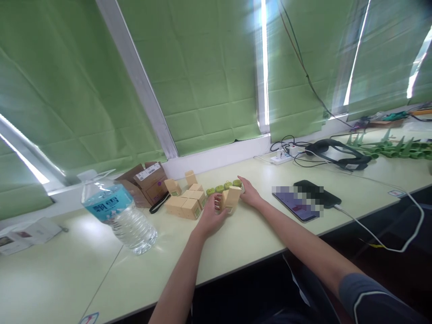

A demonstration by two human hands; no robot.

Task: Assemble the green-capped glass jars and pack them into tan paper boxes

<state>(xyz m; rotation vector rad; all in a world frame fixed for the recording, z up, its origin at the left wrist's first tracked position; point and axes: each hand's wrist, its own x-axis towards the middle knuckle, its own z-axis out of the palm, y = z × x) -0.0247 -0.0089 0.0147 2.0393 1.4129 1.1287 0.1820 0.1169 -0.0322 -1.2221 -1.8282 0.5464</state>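
A small tan box (232, 196) with its lid flap raised stands in front of me on the table. My left hand (212, 217) is curled around its left side, thumb towards the front. Behind the box is a row of small green rounded items (219, 188); their exact kind is too small to tell. My right hand (249, 192) rests at the right end of this row, index finger stretched out beside the last green item, other fingers partly hidden. To the left sit several closed tan boxes (185, 203) in a block, with two upright-flapped boxes (172, 186) behind.
A large water bottle (123, 216) and an open brown carton (150, 186) stand left. A phone (297, 204) and a black device (319, 194) on a white cable lie right. Further back are a power strip (281, 157), a black headset (339, 154) and green plastic pieces (398, 148).
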